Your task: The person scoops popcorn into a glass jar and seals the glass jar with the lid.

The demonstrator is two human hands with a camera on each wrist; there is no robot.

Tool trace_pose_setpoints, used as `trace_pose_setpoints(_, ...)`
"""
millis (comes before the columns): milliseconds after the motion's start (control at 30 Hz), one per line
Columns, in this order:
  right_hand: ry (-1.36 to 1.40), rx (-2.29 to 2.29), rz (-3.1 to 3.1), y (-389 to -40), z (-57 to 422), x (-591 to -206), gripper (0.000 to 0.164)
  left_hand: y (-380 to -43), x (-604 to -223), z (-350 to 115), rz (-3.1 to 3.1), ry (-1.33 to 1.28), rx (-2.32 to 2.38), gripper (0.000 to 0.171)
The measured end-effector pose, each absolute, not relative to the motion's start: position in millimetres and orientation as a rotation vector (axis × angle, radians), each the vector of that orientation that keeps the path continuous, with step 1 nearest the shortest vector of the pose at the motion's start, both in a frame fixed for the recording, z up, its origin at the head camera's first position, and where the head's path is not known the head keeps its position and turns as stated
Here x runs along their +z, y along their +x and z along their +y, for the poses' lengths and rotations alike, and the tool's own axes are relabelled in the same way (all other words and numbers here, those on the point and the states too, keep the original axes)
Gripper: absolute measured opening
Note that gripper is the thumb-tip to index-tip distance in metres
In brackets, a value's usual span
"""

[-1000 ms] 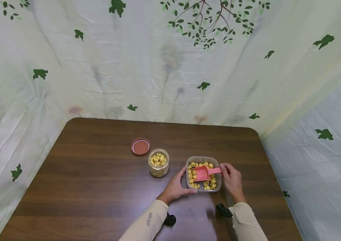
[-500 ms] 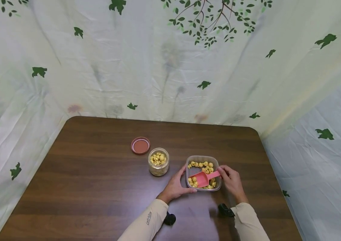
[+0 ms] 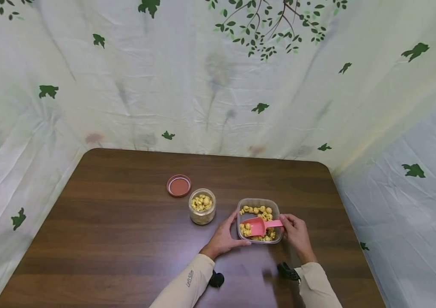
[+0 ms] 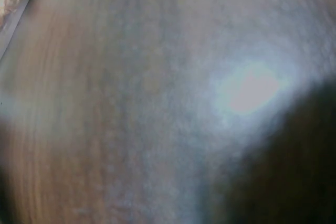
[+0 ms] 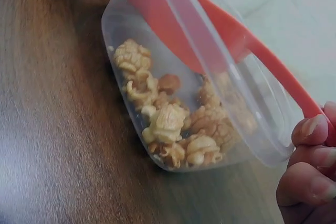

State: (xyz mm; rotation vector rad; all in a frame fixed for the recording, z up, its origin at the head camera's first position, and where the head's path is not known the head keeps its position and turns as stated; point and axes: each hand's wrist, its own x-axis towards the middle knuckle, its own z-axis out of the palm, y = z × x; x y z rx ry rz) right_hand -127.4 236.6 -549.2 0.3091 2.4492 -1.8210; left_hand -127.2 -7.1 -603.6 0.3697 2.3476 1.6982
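A clear plastic food container with caramel popcorn in it stands on the table. My left hand holds it at its left side, thumb along the near side. My right hand grips the handle of a pink scoop, whose bowl is inside the container with a few popcorn pieces at its front edge. In the right wrist view the orange-pink scoop slants over the rim, and popcorn lies below it. The left wrist view has only a corner of the container and blurred tabletop.
An open glass jar with popcorn in it stands left of the container. Its likely lid, a reddish-brown disc, lies beside it on the brown wooden table. A patterned fabric curtain hangs behind the table's far edge.
The scoop has swept toward the near left of the container, pushing popcorn there, then levelled slightly. The far left inside now shows bare bottom. My left hand stays put.
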Motion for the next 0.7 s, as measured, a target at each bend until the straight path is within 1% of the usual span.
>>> trace_pose_setpoints(333,0.472,-2.025,2.249,-128.8,236.5,-552.4,0.028,-126.5,-605.5,-7.5,2.362,0.380,1.689,0.108)
trace_pose_setpoints(700,0.552,-2.173,2.099,-126.4,237.4,-554.0,0.026,-126.2,-604.2,-7.9,2.373,0.384,1.688,0.108)
